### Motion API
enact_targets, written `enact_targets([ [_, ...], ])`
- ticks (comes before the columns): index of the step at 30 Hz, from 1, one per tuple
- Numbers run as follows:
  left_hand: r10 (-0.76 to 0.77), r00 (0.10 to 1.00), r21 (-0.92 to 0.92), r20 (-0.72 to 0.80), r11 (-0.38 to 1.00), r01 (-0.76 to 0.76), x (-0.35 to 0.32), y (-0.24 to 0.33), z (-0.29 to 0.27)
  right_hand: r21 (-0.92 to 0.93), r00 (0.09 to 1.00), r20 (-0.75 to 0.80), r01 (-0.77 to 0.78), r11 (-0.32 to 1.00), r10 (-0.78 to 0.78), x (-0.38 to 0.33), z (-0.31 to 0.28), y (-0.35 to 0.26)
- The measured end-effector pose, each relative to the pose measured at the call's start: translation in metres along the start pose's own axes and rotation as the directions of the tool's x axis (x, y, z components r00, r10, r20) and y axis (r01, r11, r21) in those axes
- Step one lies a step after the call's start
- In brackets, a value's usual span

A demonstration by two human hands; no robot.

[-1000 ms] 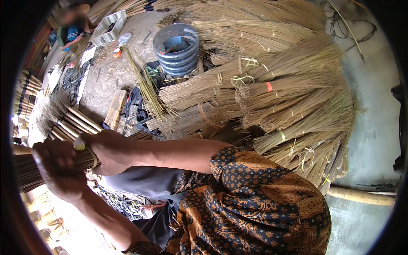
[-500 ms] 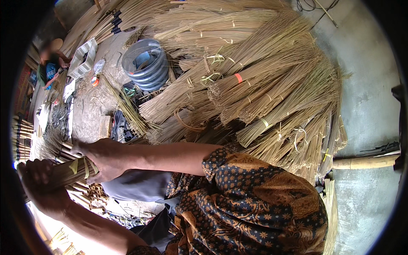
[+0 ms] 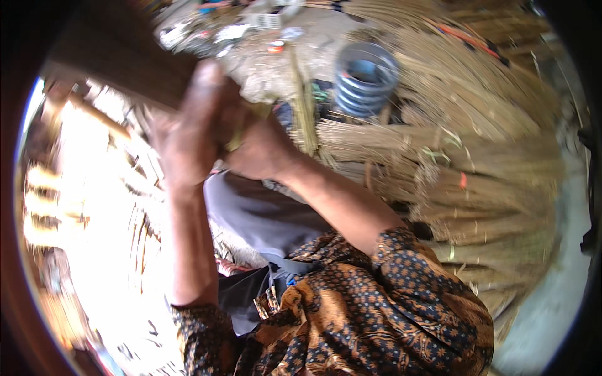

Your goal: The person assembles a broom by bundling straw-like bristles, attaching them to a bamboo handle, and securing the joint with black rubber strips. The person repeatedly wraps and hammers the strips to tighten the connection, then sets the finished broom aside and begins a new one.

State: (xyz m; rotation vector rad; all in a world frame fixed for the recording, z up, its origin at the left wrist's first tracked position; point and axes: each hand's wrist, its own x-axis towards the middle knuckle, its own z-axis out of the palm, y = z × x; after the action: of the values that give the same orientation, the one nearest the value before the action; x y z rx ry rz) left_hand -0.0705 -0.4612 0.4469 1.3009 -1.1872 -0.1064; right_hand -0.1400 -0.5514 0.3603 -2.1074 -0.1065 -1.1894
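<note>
Left of the ribbed tub (image 3: 359, 101), the left hand (image 3: 195, 128) and right hand (image 3: 260, 143) are closed around the dark bundle (image 3: 122, 59), which extends beyond them, farther from the tub.

Presents as a small handcraft workshop. Stocks dry plant stalks (image 3: 495, 194) in heaped, banded bundles over much of the floor (image 3: 320, 34). Holds a ribbed bluish tub (image 3: 360, 103) beside the heap and a white crate (image 3: 266, 22) farther back. Shows scraps (image 3: 256, 51) and loose fibres strewn on the ground near the crate
</note>
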Motion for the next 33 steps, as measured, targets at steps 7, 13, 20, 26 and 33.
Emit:
enact_targets([
  [7, 0.071, 0.991, 0.065, 0.118, 0.995, -0.079, 0.002, 0.002, -0.057, 0.478, 0.905, -0.338, -0.072, 0.875, 0.259, 0.055, -0.028, -0.022],
  [13, -0.215, 0.957, 0.535, 0.193, 0.841, 0.081, -0.016, -0.046, -0.062, 0.792, 0.892, -0.334, 0.089, 0.604, 0.306, 0.085, -0.008, -0.046],
  [20, -0.323, 0.943, 0.887, -0.081, 0.409, 0.217, -0.060, -0.103, -0.163, 0.772, 0.753, -0.526, 0.226, 0.594, 0.396, 0.093, -0.100, -0.002],
  [26, -0.150, 0.912, 0.909, -0.381, 0.118, 0.399, -0.193, -0.091, -0.326, 0.801, 0.374, -0.592, 0.175, 0.572, 0.714, 0.008, -0.275, 0.107],
  [33, -0.136, 0.702, 0.704, -0.699, 0.047, 0.709, -0.272, -0.056, -0.378, 0.814, 0.046, -0.564, -0.132, 0.565, 0.824, -0.051, -0.220, 0.182],
])
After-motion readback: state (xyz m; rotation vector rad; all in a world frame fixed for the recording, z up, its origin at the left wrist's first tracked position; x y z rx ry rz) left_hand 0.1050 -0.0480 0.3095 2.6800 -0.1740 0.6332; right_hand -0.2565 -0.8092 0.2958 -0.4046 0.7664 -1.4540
